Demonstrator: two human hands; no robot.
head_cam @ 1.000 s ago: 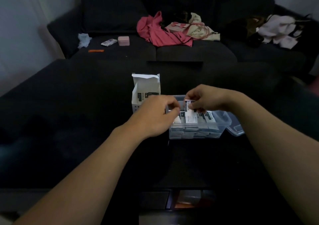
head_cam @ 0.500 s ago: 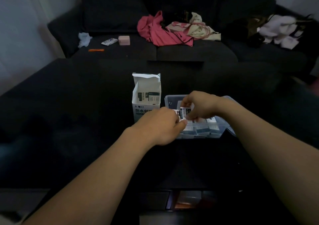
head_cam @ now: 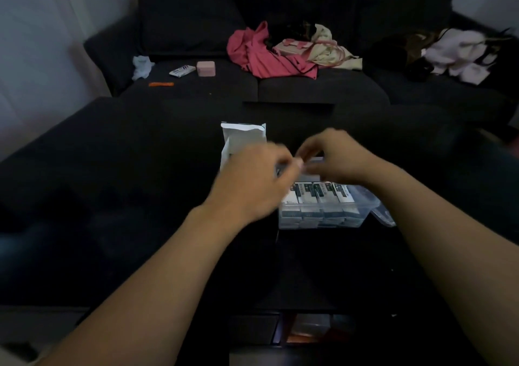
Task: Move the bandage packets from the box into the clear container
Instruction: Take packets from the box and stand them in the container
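No legible txt: print on bandage packets [head_cam: 317, 194] & box [head_cam: 241, 141] too blurred to read.

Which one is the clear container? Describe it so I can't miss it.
Start at the dark table before the sofa. Right of the upright white box, under the right hand, sits the clear container: see-through walls, with rows of bandage packets inside.

- Your left hand [head_cam: 254, 186]: bare, no glove, ring or watch showing.
- Your right hand [head_cam: 334, 155]: bare likewise, motion-blurred.
- Your forearms: both uncovered to the frame edge; no sleeve visible.
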